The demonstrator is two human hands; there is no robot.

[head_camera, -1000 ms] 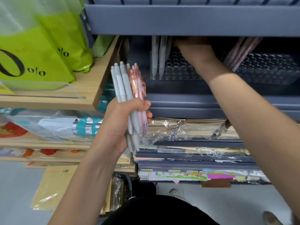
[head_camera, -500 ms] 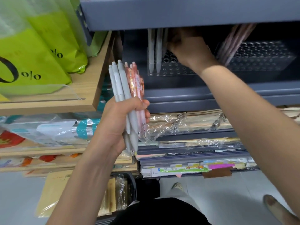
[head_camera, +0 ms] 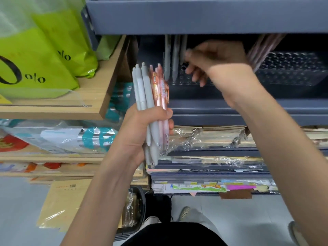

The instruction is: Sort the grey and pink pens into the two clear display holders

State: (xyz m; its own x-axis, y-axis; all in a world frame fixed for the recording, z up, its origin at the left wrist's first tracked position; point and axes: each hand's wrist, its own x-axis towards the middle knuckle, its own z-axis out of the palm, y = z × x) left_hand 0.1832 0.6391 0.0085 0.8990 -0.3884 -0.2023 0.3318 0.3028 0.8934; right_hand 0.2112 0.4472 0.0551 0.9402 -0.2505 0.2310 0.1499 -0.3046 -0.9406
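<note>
My left grip (head_camera: pixel 140 134) is wrapped round a bundle of grey pens (head_camera: pixel 143 86) and pink pens (head_camera: pixel 161 89), tips down, just in front of the grey shelf (head_camera: pixel 230 108). My right grip (head_camera: pixel 213 64) is loose-fingered and empty, somewhat blurred, before the left clear holder (head_camera: pixel 188 81) where three sorted grey pens (head_camera: pixel 174 57) stand. Sorted pink pens (head_camera: pixel 257 50) lean in the right clear holder (head_camera: pixel 292 71).

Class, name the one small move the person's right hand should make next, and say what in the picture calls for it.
Probably the right hand, which looks empty though blurred, should reach to the bundle and pinch one pen by its top. The left hand grips unsorted grey pens and pink pens, and the left holder and right holder show free holes.
</note>
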